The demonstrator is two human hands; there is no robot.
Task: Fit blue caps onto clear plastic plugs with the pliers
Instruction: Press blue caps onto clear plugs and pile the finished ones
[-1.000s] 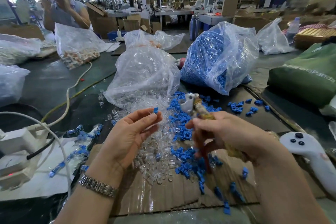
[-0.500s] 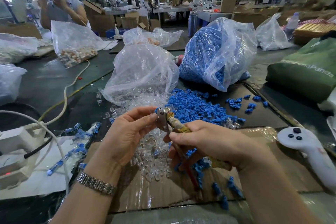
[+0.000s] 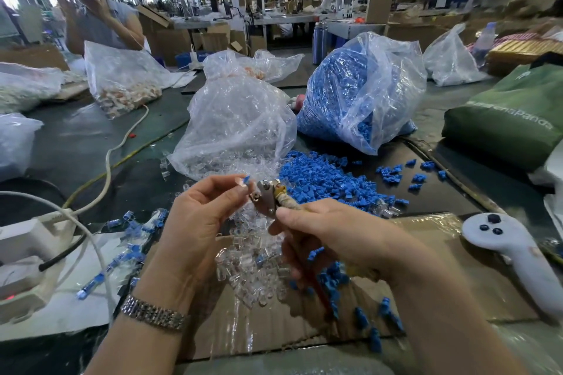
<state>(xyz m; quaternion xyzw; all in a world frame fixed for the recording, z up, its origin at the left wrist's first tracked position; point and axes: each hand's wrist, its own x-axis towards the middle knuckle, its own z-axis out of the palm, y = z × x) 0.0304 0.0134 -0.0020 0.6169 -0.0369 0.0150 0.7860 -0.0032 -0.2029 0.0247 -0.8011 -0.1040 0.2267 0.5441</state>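
Left hand (image 3: 198, 216) pinches one blue cap (image 3: 246, 179), maybe plug too; right hand (image 3: 341, 231) grips one pliers (image 3: 268, 196).

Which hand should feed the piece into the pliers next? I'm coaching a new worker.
Left. The left hand already pinches the blue cap at its fingertips, right beside the head of the pliers, while the right hand grips the handles.

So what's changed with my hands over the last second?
The right hand brought the pliers left, up to the blue cap pinched by the left hand. Both grips stayed; the loose piles and bags stayed put.
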